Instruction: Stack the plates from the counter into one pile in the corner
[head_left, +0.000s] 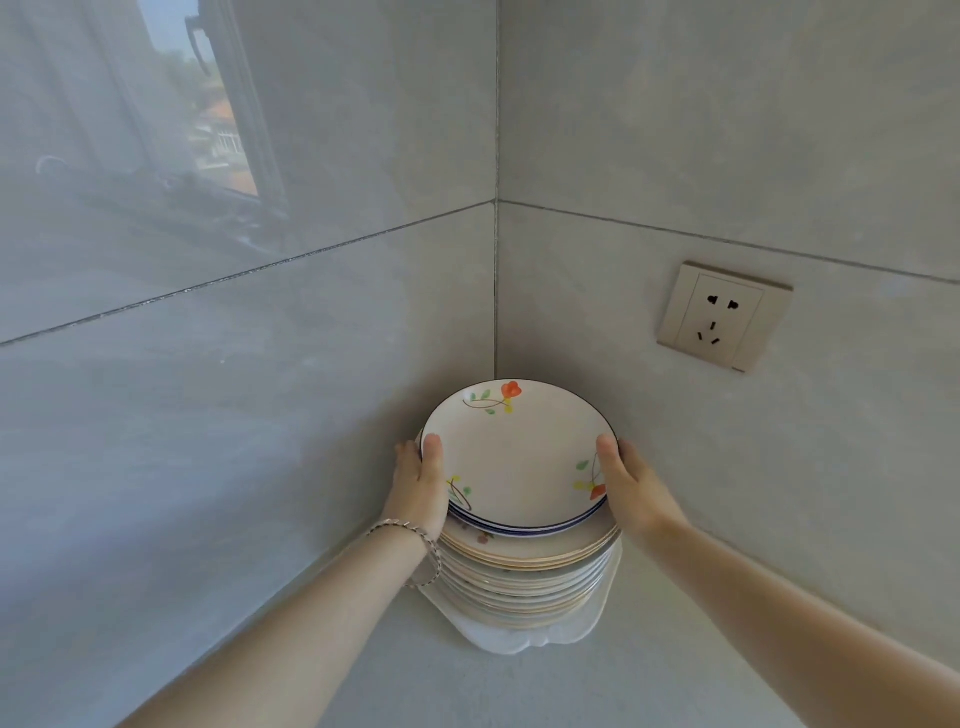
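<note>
A tall pile of plates (524, 577) stands in the corner where the two tiled walls meet. On top lie a few cream plates with dark blue rims and painted flowers (519, 457). My left hand (421, 483) grips their left rim, thumb on top. My right hand (626, 483) grips the right rim the same way. Under them are several wider plates with gold rims, and at the bottom a white scalloped dish (524, 642) rests on the counter.
A beige wall socket (724, 316) sits on the right wall above the pile. The glossy left wall reflects a window. Grey counter (519, 691) stretches toward me between my forearms. A thin bracelet (415, 540) circles my left wrist.
</note>
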